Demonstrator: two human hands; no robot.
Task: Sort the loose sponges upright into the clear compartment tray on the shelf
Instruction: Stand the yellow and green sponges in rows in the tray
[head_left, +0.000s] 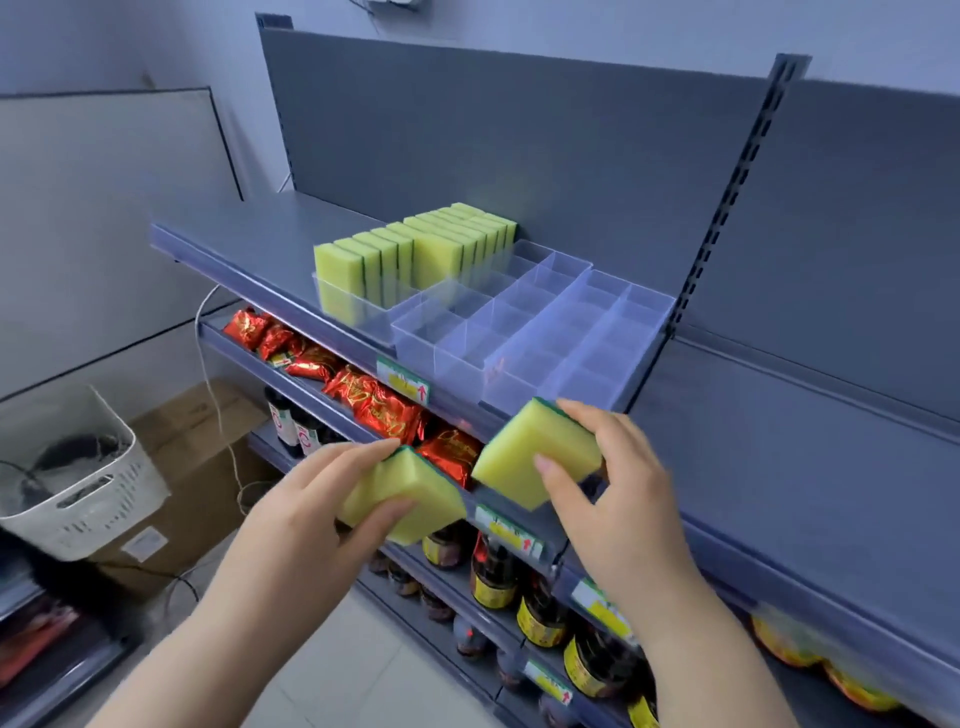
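Observation:
Each hand holds a yellow sponge with a green scouring back, below the front edge of the top shelf. My left hand (317, 499) grips one sponge (410, 493) between thumb and fingers. My right hand (613, 478) grips the other sponge (530, 457), slightly higher and nearer the shelf. On the shelf stand clear compartment trays (524, 332). The left tray (363, 312) holds several sponges (415, 249) standing upright in two rows. The middle and right trays have bare compartments.
The grey top shelf (249, 239) has a back panel behind it. Lower shelves carry red foil packets (374, 400) and dark sauce bottles (493, 571). A white basket (78, 478) and a cardboard box (192, 467) sit on the floor at the left.

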